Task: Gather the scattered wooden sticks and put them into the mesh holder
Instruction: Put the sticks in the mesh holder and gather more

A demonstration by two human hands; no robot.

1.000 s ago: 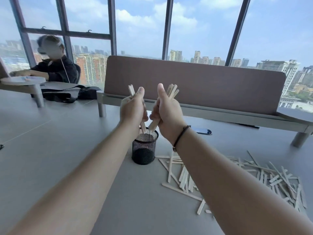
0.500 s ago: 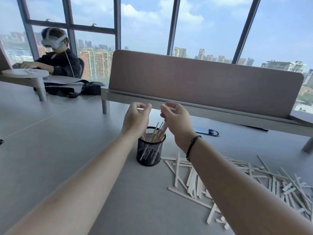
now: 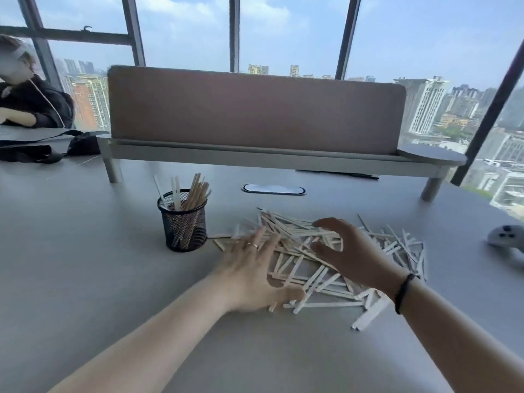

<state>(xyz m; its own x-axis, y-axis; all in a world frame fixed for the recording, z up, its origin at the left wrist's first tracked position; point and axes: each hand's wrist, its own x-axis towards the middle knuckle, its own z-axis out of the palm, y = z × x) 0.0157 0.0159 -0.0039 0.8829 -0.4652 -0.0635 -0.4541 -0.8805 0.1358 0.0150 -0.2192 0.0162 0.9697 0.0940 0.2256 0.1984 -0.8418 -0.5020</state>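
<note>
- We see the scattered wooden sticks (image 3: 306, 251) lying in a loose, criss-crossed heap on the grey table (image 3: 85, 265), just to the right of the mesh holder (image 3: 183, 225).
- The mesh holder stands upright at the left edge of that heap; a bundle of sticks already stands in it, leaning out above its rim.
- Our left hand (image 3: 252, 273) lies flat on the near-left part of the heap, fingers spread wide, a ring on one finger, gripping nothing.
- Our right hand (image 3: 351, 251) hovers over the middle of the heap, right of the holder, fingers curled into an open claw with thumb and fingers well apart; nothing is held in it. A dark band circles its wrist.
- Behind the holder a phone (image 3: 273, 189) lies flat on the table, and beyond it stands a brown divider panel (image 3: 255, 109).
- Far right of the holder, a pale controller (image 3: 507, 239) rests at the table's edge.
- Far left of the holder, another person (image 3: 25, 106) sits at the table.
</note>
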